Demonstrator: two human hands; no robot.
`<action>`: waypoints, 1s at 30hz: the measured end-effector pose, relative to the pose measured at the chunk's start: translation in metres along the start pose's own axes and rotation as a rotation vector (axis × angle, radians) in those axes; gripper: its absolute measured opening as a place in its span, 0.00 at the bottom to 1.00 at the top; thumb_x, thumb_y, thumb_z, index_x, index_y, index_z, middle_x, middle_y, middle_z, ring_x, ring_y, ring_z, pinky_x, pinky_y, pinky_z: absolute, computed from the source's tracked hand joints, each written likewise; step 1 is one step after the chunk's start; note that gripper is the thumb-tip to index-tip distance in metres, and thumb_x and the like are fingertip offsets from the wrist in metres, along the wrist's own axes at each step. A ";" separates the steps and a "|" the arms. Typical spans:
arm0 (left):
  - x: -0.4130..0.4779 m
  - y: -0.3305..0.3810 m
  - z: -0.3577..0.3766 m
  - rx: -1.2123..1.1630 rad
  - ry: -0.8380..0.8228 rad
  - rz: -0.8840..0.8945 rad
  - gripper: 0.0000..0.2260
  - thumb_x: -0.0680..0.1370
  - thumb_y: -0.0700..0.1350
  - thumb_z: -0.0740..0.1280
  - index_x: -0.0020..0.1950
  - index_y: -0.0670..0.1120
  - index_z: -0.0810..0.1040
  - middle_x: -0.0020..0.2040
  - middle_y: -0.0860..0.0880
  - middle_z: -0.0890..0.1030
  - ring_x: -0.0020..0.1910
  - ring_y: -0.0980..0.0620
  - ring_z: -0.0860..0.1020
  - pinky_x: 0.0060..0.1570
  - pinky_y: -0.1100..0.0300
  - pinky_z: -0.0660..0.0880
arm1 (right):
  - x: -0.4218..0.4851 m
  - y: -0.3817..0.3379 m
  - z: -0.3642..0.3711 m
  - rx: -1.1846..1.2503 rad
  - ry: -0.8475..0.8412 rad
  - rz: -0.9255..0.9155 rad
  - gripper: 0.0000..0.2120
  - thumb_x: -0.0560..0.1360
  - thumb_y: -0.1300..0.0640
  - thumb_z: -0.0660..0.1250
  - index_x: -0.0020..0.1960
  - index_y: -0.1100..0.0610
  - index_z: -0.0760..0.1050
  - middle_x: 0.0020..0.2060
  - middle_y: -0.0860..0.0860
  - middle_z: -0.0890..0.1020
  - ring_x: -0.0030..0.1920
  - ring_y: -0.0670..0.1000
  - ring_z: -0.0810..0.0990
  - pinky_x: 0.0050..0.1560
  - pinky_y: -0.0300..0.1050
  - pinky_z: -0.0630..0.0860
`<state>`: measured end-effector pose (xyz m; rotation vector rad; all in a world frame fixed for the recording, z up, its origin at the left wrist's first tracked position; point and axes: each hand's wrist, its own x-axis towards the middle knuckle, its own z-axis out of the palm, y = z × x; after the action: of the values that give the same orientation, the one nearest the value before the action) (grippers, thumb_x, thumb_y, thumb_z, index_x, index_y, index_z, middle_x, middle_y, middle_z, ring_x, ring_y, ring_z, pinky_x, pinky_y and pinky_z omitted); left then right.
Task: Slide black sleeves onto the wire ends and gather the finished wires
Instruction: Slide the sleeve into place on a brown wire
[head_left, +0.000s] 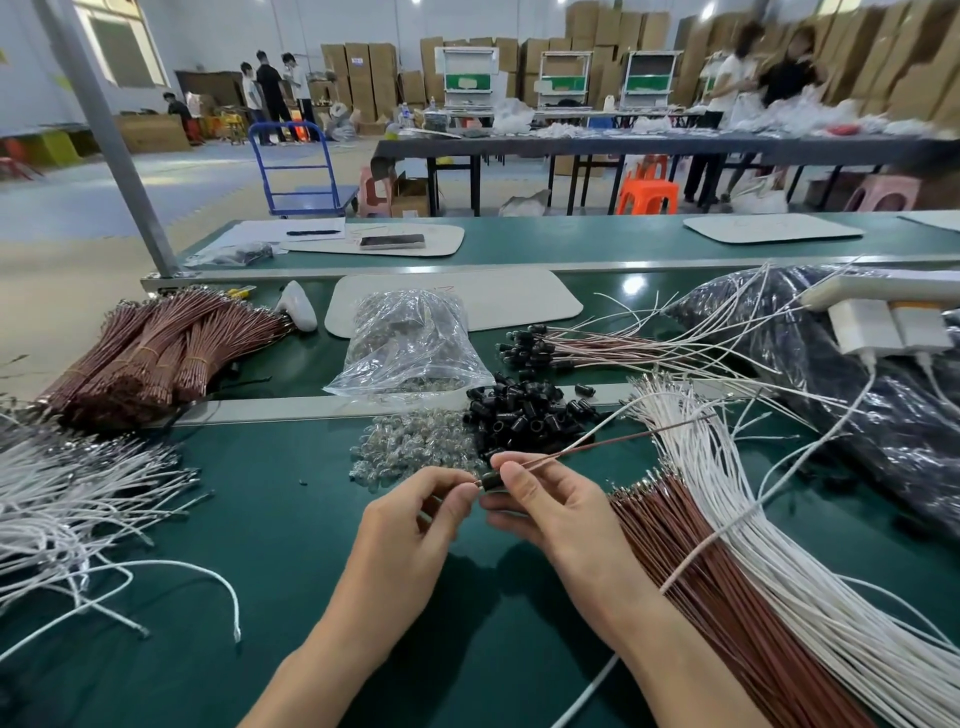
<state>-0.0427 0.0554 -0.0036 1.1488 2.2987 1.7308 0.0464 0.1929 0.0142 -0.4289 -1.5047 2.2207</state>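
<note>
Over the green bench my right hand (545, 499) pinches a black sleeve (492, 480) together with a brown wire (613, 441) and a white wire (592, 426) that run up to the right. My left hand (415, 519) meets it from the left, fingertips pinched at the wire tips by the sleeve. Just beyond the hands lies a heap of loose black sleeves (524, 415). Wires with sleeves fitted (550, 345) lie farther back in a row. To the right a fan of brown wires (701, 582) and white wires (753, 519) is spread out.
Small clear glass bulbs (410, 449) lie left of the sleeve heap, behind them a clear plastic bag (415, 343). Bundled brown wires (150, 353) sit far left, loose white wires (67, 499) at near left. A dark plastic bag (831, 374) and white power adapters (888, 325) fill the right.
</note>
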 end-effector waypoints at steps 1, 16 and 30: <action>0.000 0.001 0.000 -0.019 -0.001 -0.010 0.04 0.78 0.56 0.66 0.50 0.62 0.80 0.38 0.53 0.82 0.35 0.53 0.78 0.37 0.63 0.75 | 0.000 -0.001 0.000 0.001 0.002 -0.003 0.09 0.72 0.50 0.72 0.51 0.50 0.86 0.47 0.55 0.87 0.49 0.56 0.86 0.47 0.41 0.82; 0.000 0.006 0.003 -0.251 -0.014 -0.151 0.07 0.80 0.45 0.68 0.47 0.57 0.82 0.40 0.49 0.85 0.38 0.50 0.83 0.41 0.63 0.79 | 0.005 0.000 -0.008 0.105 0.024 -0.034 0.14 0.68 0.57 0.75 0.53 0.57 0.79 0.43 0.57 0.85 0.46 0.53 0.86 0.47 0.41 0.82; 0.002 0.010 0.003 -0.348 -0.076 -0.196 0.04 0.76 0.51 0.69 0.47 0.54 0.83 0.40 0.48 0.84 0.36 0.53 0.81 0.37 0.62 0.77 | 0.001 0.002 -0.006 0.030 0.000 -0.070 0.07 0.68 0.54 0.76 0.45 0.48 0.83 0.41 0.55 0.85 0.45 0.52 0.86 0.48 0.40 0.81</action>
<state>-0.0374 0.0597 0.0040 0.8771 1.8932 1.8751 0.0480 0.1977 0.0105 -0.3611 -1.4614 2.1863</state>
